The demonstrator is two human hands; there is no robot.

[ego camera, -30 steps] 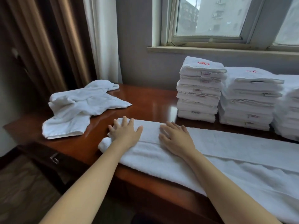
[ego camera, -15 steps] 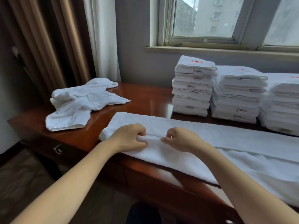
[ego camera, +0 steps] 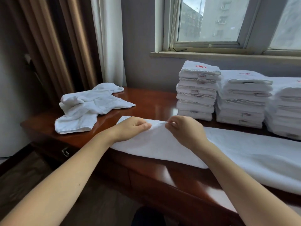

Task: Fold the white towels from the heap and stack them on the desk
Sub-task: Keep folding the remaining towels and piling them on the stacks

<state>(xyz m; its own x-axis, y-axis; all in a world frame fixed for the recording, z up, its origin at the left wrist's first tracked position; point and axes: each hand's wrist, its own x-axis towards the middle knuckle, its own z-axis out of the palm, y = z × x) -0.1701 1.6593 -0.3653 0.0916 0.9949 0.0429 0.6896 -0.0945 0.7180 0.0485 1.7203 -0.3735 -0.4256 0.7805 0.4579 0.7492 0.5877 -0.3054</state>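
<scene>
My left hand (ego camera: 132,128) and right hand (ego camera: 182,129) pinch the towel (ego camera: 236,149) edge, I think; uneven pulling could skew the fold.

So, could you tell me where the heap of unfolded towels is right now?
In the head view the heap of unfolded towels lies at the far left corner of the desk, below the curtains and left of the left hand.
</scene>
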